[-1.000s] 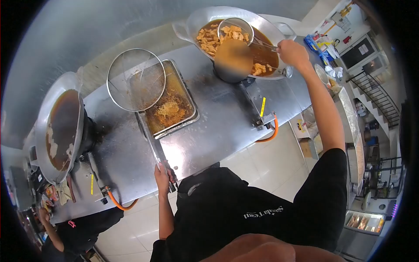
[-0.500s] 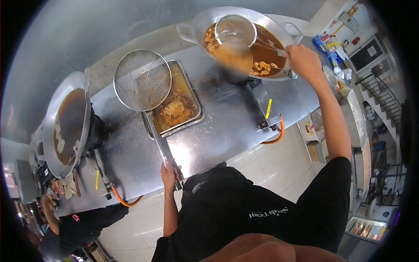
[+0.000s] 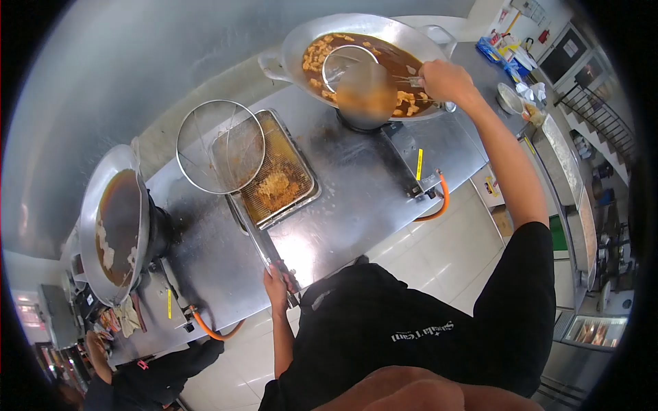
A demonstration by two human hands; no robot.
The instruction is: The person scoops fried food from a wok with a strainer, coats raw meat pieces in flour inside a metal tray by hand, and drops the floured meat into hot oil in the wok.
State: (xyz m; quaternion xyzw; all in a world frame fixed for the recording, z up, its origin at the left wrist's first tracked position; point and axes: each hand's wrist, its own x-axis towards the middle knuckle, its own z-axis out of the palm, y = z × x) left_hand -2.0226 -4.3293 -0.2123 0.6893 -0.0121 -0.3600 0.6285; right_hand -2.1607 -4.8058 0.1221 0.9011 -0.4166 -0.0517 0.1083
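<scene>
Golden lumpy pieces [image 3: 317, 55] have dispersed; our right hand [image 3: 447, 82] grips a round metal strainer [image 3: 340, 59], our left hand [image 3: 276, 289] a larger mesh strainer [image 3: 223, 147].

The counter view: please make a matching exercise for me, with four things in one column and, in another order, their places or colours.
Column one:
1. Left hand
2. Right hand
3. Crumbs
4. Hoses

Column two:
A. On the tray
B. Holding the handle of the small strainer
C. Bright orange, at the edge of the counter
D. Holding the handle of the big strainer

Pairs: 1-D, 2-B, 3-A, 4-C.
</scene>
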